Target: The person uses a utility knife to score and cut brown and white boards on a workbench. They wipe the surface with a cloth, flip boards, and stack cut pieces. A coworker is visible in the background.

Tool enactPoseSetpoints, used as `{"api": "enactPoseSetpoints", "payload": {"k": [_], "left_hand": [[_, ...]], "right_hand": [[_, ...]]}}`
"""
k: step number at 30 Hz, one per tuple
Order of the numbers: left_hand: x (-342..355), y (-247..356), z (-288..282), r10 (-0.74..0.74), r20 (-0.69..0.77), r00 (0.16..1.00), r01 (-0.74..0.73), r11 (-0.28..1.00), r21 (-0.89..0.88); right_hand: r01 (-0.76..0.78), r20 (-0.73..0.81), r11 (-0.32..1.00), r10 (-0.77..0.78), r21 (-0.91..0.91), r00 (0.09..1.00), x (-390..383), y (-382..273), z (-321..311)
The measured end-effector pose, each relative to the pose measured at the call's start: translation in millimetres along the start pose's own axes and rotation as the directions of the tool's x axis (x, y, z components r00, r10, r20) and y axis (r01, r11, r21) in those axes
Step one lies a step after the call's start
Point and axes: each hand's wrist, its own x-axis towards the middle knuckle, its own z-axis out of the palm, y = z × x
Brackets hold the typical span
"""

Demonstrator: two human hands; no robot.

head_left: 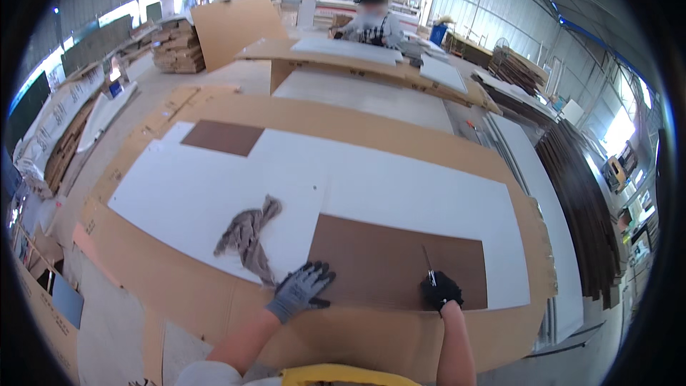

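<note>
My left hand, in a grey glove, rests with fingers apart on the lower left corner of a brown panel. My right hand, in a black glove, grips a thin metal tool over the panel's right part. That panel lies on white boards atop cardboard. A crumpled brownish-grey cloth is left of it, and a smaller brown piece lies at the back left of the boards.
Across from me a person stands behind another bench with cardboard and white sheets. Stacks of dark panels and long white boards are at the right. Wrapped board stacks and piled timber are at the left.
</note>
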Motion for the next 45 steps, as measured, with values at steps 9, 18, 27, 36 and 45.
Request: {"api": "enactPoseSetpoints", "payload": {"k": [9, 18, 27, 36, 45], "left_hand": [[-1, 5, -2, -0.005, 0.001, 1.0, 0.005, 0.999, 0.037], [0, 7, -3, -0.015, 0.015, 1.0, 0.015, 1.0, 0.023], [0, 7, -5, -0.02, 0.044, 0.999, 0.018, 0.999, 0.052], [-1, 11, -3, -0.037, 0.06, 0.998, 0.033, 0.997, 0.065], [-3, 9, 1, -0.025, 0.004, 1.0, 0.025, 0.998, 0.057]], "right_hand": [[-0.021, 0.029, 0.191, -0.04, 0.981, 0.999, 17, 25, 37], [0.078, -0.097, 0.353, 0.035, 0.932, 0.995, 19, 28, 50], [0.09, -0.101, 0.308, 0.02, 0.947, 0.995, 18, 24, 51], [0.107, -0.113, 0.33, -0.001, 0.938, 0.994, 24, 31, 57], [0.117, -0.117, 0.307, -0.019, 0.945, 0.993, 23, 30, 57]]}}
